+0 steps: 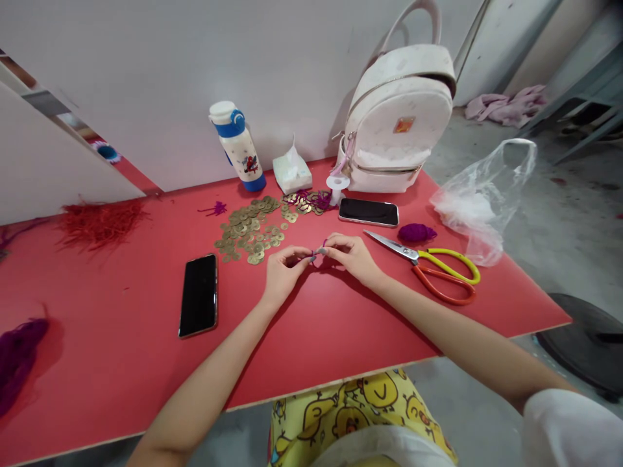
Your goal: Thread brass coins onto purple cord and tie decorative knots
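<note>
My left hand (287, 271) and my right hand (351, 258) meet fingertip to fingertip above the red table. Both are pinched on a short purple yarn (316, 253) that loops between them. Whether a coin is on the yarn is too small to tell. Just beyond my left hand lies a spread of brass coins with holes (250, 227). More coins carry knotted purple yarn (318, 201) near the tissue pack. Right of my right hand are large scissors (423, 263) with one yellow and one red handle, and a small purple yarn ball (417, 233).
On the red table (121, 350) lie a black phone (198, 295), a second phone (368, 212), red shreds (100, 224) and a purple yarn bundle (19, 357). Behind stand a bottle (239, 146), tissues (292, 172), a white spool (337, 188) and a white backpack (399, 117). A plastic bag (479, 201) sits right.
</note>
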A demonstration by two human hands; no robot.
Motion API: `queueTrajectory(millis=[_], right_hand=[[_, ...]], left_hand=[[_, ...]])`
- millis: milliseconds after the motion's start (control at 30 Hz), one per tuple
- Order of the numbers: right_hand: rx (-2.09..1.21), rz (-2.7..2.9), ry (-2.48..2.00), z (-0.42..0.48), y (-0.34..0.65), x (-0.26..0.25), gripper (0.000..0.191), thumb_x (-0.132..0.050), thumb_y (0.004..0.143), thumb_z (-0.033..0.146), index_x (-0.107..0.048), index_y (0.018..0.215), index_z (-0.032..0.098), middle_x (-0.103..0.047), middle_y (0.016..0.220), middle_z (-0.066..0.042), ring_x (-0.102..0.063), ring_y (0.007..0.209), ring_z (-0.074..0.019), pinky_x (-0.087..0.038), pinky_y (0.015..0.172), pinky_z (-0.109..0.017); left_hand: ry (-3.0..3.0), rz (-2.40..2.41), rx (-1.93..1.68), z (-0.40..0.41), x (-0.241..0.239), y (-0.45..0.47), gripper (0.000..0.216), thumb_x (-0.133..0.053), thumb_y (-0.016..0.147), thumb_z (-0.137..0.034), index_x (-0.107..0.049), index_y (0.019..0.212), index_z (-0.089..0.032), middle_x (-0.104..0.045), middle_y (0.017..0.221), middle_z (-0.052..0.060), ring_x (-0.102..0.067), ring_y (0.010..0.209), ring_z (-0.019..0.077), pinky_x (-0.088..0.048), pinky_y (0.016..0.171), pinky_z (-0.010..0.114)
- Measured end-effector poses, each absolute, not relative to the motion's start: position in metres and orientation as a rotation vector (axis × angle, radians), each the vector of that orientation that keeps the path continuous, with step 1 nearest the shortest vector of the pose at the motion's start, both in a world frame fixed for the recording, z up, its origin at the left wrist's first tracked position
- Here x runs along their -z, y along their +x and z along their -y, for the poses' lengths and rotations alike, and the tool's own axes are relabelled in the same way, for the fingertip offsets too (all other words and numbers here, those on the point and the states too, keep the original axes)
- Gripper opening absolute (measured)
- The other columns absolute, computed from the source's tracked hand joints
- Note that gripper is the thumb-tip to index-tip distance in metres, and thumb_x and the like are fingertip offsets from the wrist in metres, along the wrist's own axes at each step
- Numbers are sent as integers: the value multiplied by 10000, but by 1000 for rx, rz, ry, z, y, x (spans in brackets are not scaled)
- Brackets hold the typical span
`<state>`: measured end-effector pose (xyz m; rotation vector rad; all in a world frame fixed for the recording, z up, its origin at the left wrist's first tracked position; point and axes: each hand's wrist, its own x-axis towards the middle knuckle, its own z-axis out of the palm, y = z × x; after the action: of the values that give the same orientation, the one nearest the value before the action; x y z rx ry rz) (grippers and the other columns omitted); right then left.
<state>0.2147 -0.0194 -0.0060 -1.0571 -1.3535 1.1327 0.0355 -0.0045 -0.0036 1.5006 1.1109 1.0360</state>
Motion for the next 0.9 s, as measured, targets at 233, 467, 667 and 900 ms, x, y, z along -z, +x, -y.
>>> queueTrajectory(millis=[233,467,667,900], right_hand=[[-1222,1273,-1045,21,213,4,321,-712,768,474,-659,692,167,-581,742,-14,-584,628,-131,-493,599,-273],[-1083,1262,-1017,19,220,-2,252,-717,781,430,-678,680,202,-585,717,1,-539,674,-131,-466,662,-274],[-1055,1236,-1042,18,224,-6,240,-703,793,420,-675,694,203,-606,732,-4,-547,702,-144,-449,696,-292],[-939,1331,-1053,17,227,-7,229,-676,824,395,-680,703,202,-607,728,-12,-546,693,-146,-449,682,-299]], left_hand=[[1462,-1046,-1030,6,0,37,270,-728,711,-207,-535,899,-198,-583,615,-55,-610,614,117,-461,617,218],[1522,-1033,-1022,7,0,36,222,-701,753,-202,-559,923,-201,-568,609,-53,-579,568,109,-420,570,212],[1582,-1046,-947,9,-3,35,197,-663,786,-195,-637,981,-199,-635,663,-18,-644,633,138,-433,583,226],[1644,-1039,-925,8,-1,36,160,-643,789,-174,-712,933,-183,-676,721,21,-646,660,143,-468,620,242]])
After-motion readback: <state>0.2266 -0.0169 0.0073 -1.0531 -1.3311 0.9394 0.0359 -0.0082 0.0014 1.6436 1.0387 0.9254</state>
